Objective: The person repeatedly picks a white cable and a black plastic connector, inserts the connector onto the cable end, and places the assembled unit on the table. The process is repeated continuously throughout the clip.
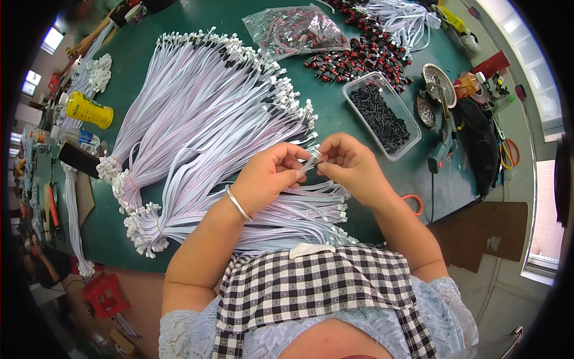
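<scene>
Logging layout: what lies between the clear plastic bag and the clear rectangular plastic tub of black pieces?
In the head view, a loose heap of small red-and-black parts lies there on the green tabletop.

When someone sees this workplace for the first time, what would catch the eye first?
Probably the fan of white and pinkish flat cables spread across the green table, with the left hand and right hand meeting over its right side. Next might come the heap of red-and-black parts at the upper right, above the clear tub of black pieces. The yellow bottle at the left stands out.
</scene>
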Available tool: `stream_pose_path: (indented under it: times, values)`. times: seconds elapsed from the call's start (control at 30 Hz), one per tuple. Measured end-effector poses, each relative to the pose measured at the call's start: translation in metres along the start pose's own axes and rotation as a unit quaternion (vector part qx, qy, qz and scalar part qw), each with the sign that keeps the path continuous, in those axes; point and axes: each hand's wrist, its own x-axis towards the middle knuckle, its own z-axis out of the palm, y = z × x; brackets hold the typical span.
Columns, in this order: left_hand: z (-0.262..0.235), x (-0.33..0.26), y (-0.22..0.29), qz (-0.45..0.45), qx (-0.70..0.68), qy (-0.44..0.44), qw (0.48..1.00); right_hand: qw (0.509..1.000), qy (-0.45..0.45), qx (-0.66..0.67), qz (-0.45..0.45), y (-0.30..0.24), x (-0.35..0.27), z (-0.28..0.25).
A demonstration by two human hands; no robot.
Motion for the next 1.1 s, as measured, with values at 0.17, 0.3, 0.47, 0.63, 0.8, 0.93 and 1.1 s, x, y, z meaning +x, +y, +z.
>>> stream_pose_path:
  times: [0.17,0.3,0.47,0.63,0.8,0.93,1.1]
  values:
    - [0.004,-0.003,0.002,0.028,0.077,0.042,0.996,0.999,-0.013,-0.051,-0.008,-0.003,0.000,0.006]
    - [0.009,-0.005,0.005,0.037,0.118,0.080,0.989,0.989,-0.017,-0.140,-0.045,0.001,0.001,0.005]
    - [0.011,-0.001,0.004,0.116,0.238,0.124,0.956,0.977,0.004,-0.207,-0.058,-0.007,0.003,0.002]
    - [0.008,0.017,0.021,0.222,0.471,0.193,0.832,0.861,0.074,-0.444,-0.237,-0.032,0.009,-0.027]
    - [-0.001,0.032,0.006,0.205,0.494,0.201,0.821,0.653,0.113,-0.730,-0.166,-0.041,0.004,-0.087]
    - [0.012,0.023,0.006,0.271,0.568,0.178,0.757,0.635,0.101,-0.761,-0.093,-0.030,0.004,-0.101]
    - [0.036,0.000,0.016,0.174,0.647,-0.009,0.742,0.638,0.093,-0.758,-0.100,-0.023,0.013,-0.108]
